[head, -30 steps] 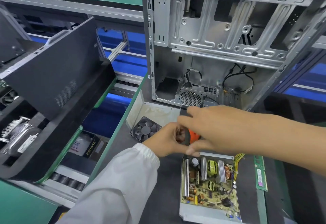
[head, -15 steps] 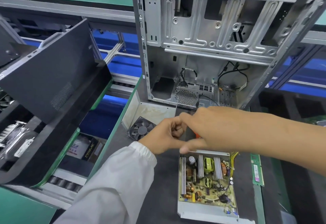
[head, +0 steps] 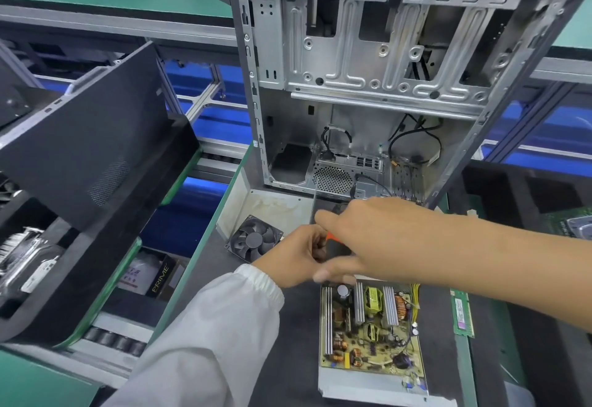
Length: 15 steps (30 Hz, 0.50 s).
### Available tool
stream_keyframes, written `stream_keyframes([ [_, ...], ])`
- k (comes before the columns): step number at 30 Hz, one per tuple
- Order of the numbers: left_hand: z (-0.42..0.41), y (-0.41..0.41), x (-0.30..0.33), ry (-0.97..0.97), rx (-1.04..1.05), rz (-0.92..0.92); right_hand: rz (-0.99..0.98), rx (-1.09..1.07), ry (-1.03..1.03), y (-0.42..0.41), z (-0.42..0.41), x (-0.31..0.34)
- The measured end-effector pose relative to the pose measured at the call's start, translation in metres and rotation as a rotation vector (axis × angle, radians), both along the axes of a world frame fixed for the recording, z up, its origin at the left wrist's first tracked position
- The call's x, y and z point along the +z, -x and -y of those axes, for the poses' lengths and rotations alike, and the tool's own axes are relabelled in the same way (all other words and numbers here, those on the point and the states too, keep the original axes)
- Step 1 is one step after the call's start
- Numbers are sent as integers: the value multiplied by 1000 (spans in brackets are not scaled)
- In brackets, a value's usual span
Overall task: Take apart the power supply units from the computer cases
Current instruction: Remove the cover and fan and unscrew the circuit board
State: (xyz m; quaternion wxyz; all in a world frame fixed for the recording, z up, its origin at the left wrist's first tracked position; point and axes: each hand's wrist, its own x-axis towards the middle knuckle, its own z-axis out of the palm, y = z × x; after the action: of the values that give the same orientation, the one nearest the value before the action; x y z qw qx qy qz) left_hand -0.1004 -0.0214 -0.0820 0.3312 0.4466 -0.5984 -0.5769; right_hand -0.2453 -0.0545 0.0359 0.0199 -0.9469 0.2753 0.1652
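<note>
The opened power supply unit [head: 371, 339] lies flat at five o'clock on the dark work mat [head: 288, 358], its long axis running from six toward twelve o'clock. It is a shallow grey sheet-metal tray carrying a yellowish circuit board studded with ribbed aluminium heat sinks, yellow-taped transformers and copper coils; a bundle of yellow wires [head: 415, 297] leaves its far right corner.

Just above its far edge the two hands meet. The left hand [head: 294, 259], from a white elastic-cuffed sleeve, has its fingers curled around an orange-and-black tool handle [head: 333, 241] (mostly hidden). The right hand [head: 368, 237], on a bare forearm, reaches across from three o'clock with forefinger and thumb extended and apart on either side of that handle; whether they press it cannot be told.

At ten o'clock from the unit a black square fan [head: 254, 239] lies on the mat. At twelve o'clock the computer case [head: 368, 86] stands open, bare stamped steel with loose black cables inside. A green memory stick [head: 463, 313] lies at three o'clock. At nine o'clock black matte case panels [head: 96, 137] lean over a roller conveyor with green-edged benches and blue bins beyond.
</note>
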Motion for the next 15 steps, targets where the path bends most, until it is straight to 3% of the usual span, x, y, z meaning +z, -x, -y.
stream_keyframes([
  [3, 1, -4, -3, -15, -23, -21, -17, 28, 79, -2, -2, -4],
  [9, 2, -18, -4, -22, -91, -62, -90, 140, -67, 4, -2, 0],
  [11, 4, -14, -5, -17, -29, -30, -44, 49, -89, 4, -3, 1],
  [15, 3, -5, -2, -2, 6, -76, -64, -61, 84, -2, -3, 3],
])
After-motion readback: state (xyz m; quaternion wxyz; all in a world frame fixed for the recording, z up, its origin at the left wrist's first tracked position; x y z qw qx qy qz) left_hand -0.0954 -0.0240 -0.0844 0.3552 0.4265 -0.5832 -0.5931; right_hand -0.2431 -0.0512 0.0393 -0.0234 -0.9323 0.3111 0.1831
